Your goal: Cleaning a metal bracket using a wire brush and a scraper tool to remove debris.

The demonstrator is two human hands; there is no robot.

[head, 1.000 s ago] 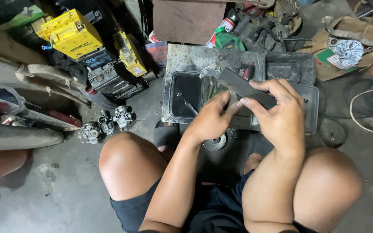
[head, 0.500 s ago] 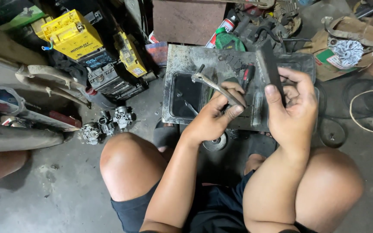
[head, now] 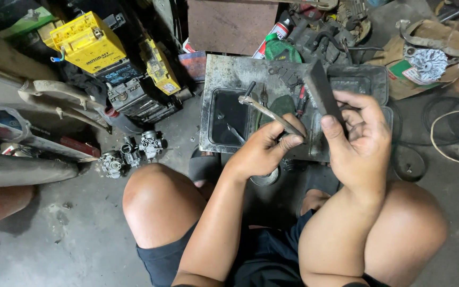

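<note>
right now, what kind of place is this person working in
Most likely a small motorcycle or engine repair workshop, worked at floor level. Yellow vehicle batteries are stacked at the upper left, carburetors lie on the stained concrete floor, and a grimy metal tray holds tools in front of the seated person.

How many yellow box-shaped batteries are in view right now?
2. One large yellow box-shaped battery sits at the upper left atop a darker battery; a smaller yellow battery leans just to its right, beside the grey metal tray. Others may be hidden in the clutter.
</note>
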